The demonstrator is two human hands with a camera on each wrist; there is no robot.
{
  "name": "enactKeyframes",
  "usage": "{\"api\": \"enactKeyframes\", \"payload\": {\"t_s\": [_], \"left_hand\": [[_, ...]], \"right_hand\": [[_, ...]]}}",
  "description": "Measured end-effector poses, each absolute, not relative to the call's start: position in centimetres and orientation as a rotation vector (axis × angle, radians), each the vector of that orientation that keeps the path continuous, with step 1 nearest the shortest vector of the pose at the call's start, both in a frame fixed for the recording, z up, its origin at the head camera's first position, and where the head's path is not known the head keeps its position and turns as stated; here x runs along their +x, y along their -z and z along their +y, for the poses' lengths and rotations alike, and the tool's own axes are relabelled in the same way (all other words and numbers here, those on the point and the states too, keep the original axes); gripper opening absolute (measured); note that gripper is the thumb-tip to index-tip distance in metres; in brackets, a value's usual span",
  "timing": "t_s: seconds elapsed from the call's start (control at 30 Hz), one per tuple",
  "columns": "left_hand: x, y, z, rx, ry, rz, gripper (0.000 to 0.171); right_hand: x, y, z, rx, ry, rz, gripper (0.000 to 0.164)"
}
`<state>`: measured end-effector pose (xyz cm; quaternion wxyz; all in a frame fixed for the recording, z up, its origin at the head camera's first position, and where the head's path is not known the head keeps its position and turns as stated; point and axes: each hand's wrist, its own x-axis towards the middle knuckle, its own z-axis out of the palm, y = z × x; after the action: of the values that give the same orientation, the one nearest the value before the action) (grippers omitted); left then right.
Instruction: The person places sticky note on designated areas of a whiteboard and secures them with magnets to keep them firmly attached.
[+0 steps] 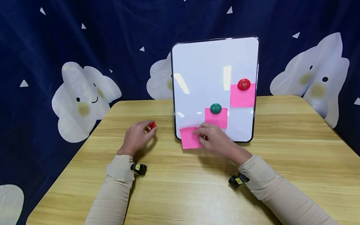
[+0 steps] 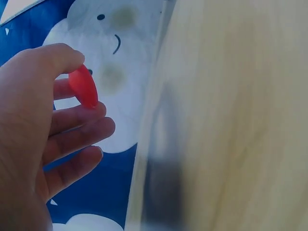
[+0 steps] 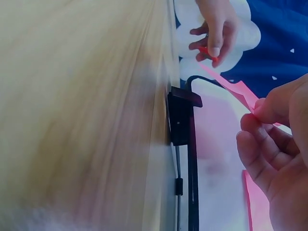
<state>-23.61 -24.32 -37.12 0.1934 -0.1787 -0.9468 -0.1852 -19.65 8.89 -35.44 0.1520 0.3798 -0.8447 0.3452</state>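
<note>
My left hand pinches a small red magnet between thumb and fingertips, above the table left of the whiteboard. In my right hand the thumb and a finger pinch a pink sticky note by its right edge, in front of the board's lower left corner. The right wrist view shows this note slanting away from the board's surface. A second pink note sits on the board under a green magnet, its lower edge partly behind my right hand. Higher at the right, a red round magnet overlaps a third note.
The whiteboard stands upright on a wooden table, with a black clip-like support at its bottom edge. Behind the table hangs a dark blue curtain with white clouds. Each wrist wears a black camera on a band.
</note>
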Motion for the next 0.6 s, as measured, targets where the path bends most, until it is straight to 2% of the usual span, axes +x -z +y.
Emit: {"api": "enactKeyframes", "payload": {"t_s": [0.6], "left_hand": [[-23.3, 36.9, -22.9, -0.549, 0.572, -2.604, 0.040]], "right_hand": [[-19.7, 35.0, 9.3, 1.029, -1.046, -2.393, 0.025]]}}
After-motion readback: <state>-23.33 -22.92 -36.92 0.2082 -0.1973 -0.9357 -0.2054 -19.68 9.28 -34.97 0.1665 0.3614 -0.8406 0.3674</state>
